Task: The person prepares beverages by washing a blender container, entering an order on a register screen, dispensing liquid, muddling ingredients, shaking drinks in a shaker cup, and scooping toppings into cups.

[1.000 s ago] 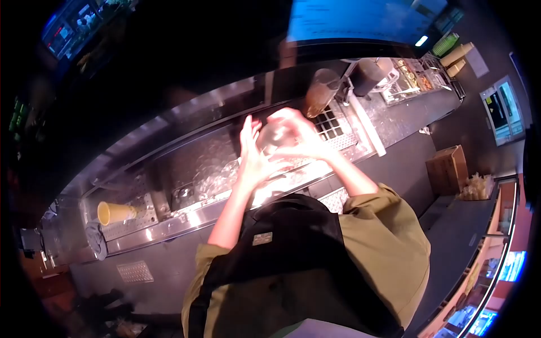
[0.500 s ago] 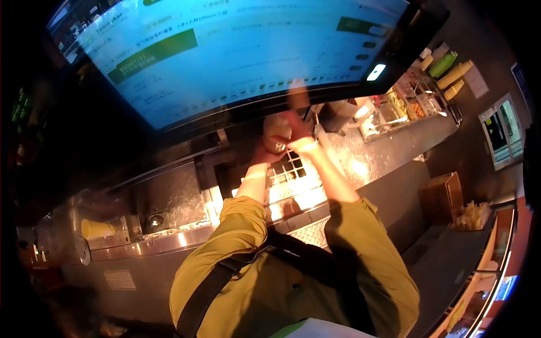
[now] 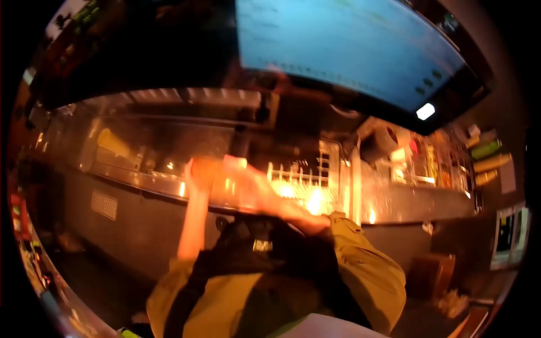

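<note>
My left hand (image 3: 195,176) is over the counter's front edge, with its fingers curled round the side of what looks like a cup (image 3: 212,169), blurred and lit orange. Close against its right side is my right hand (image 3: 242,176), smeared by motion, its fingers indistinct. Whether that hand grips the cup or only touches it cannot be made out. Just right of my hands, a white wire grid (image 3: 298,176) lies in the counter under bright light. The sink basin (image 3: 194,138) lies beyond the hands to the left.
A large screen (image 3: 349,48) hangs over the counter, low at the upper right. A yellow cup (image 3: 112,143) lies tilted at the far left. Topping containers (image 3: 431,163) line the right counter, with yellow and green bottles (image 3: 486,150) beyond. A cardboard box (image 3: 437,275) stands low at right.
Both hands have moved left and nearer my body with the cup, from below the screen to the sink's front edge. My view has turned left, so the screen sits further right.
</note>
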Available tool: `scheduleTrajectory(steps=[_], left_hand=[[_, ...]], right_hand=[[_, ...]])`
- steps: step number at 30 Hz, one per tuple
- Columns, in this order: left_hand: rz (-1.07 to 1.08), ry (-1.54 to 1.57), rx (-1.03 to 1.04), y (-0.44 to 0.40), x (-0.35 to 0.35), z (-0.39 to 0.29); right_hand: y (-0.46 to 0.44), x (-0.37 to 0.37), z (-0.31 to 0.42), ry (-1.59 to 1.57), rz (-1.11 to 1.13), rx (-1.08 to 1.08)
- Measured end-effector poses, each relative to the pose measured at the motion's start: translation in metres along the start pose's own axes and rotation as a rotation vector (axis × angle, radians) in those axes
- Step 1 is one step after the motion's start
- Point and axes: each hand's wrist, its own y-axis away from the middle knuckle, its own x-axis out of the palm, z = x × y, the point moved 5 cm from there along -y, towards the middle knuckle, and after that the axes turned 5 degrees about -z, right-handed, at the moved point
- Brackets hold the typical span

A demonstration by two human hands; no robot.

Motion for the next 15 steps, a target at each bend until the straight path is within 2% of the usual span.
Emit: scheduleTrajectory(steps=[2,3,5,6,9,10,13,14,15], left_hand=[[0.16,0.148,0.313,0.049,0.009,-0.059],[0.112,0.375,0.304,0.084,0.026,-0.079],[-0.057,0.036,0.324,0.044,-0.03,-0.117],[-0.255,-0.165,0.389,0.047,-0.052,-0.126],[0.19,0.368,0.504,0.085,-0.054,-0.152],[0.121,0.358,0.462,0.085,-0.06,-0.171],[-0.115,0.063,0.392,0.013,-0.163,-0.216],[-0.156,0.169,0.497,0.037,-0.144,-0.233],[0.016,0.175,0.538,0.058,-0.127,-0.259]], right_hand=[[-0.032,0.052,0.009,0.048,0.167,0.026],[-0.027,0.067,0.0,0.075,0.23,0.047],[-0.036,0.094,-0.021,0.2,0.363,0.002],[-0.042,0.102,-0.033,0.275,0.419,-0.065],[-0.045,0.139,-0.041,0.551,0.649,-0.467],[-0.055,0.152,-0.046,0.604,0.695,-0.574],[-0.11,0.196,-0.069,0.624,0.689,-0.737],[-0.13,0.223,-0.068,0.628,0.709,-0.763],[-0.151,0.25,-0.068,0.632,0.729,-0.789]])
